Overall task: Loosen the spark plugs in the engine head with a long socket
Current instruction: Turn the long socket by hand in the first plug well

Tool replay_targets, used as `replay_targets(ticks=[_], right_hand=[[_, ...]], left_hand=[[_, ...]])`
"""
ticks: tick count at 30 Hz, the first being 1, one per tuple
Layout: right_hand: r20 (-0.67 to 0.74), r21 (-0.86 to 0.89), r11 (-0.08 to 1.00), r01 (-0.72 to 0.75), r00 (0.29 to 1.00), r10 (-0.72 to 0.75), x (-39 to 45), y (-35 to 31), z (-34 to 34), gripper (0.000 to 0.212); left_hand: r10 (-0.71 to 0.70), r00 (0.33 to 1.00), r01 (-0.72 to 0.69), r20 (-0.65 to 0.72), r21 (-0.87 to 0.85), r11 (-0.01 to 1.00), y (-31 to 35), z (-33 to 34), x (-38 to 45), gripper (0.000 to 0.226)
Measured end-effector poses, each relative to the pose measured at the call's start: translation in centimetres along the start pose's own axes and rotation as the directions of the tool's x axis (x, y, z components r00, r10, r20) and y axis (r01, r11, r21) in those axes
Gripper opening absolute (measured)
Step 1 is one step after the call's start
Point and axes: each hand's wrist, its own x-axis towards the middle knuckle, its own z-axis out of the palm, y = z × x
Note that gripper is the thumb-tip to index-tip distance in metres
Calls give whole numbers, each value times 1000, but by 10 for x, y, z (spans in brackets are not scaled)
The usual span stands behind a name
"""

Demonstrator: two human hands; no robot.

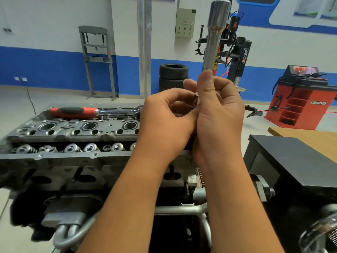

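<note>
Tool assembly seems the step in hand: the right hand [218,110] grips the long socket [215,37] upright above the engine head [73,132], the left hand [167,115] pinches a small fitting at its base, and the ratchet [94,111] along the head's far edge likely comes next.

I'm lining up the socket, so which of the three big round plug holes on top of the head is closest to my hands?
The rightmost round hole, just left of the left hand; the other two sit farther left.
</note>
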Motion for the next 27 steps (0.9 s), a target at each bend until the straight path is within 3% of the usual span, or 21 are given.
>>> replay_targets(ticks=[2, 6, 13, 18, 24, 27], right_hand=[[2, -9, 1000, 14, 1000, -14, 0, 0, -1, 31], [-4, 17, 1000, 6, 1000, -6, 2, -2, -2, 39], [4, 22, 1000, -15, 1000, 15, -1, -1, -7, 32], [-13, -17, 999, 42, 999, -42, 0, 0, -8, 37], [5, 21, 1000, 6, 1000, -6, 0, 2, -9, 35], [-20, 1, 999, 54, 998, -54, 1, 3, -10, 32]], left_hand=[[27, 1000, -27, -2, -22, 999, 1, 0, 0, 15], [31, 988, -17, 150, -94, 995, 5, -1, 1, 27], [43, 999, -43, 2, 30, 999, -5, -1, 3, 9], [50, 973, -60, 224, 39, 997, 0, -2, 2, 22], [10, 1000, -10, 2, 101, 995, -3, 2, 2, 12], [24, 999, -28, 40, 96, 995, -4, 0, 3, 10]])
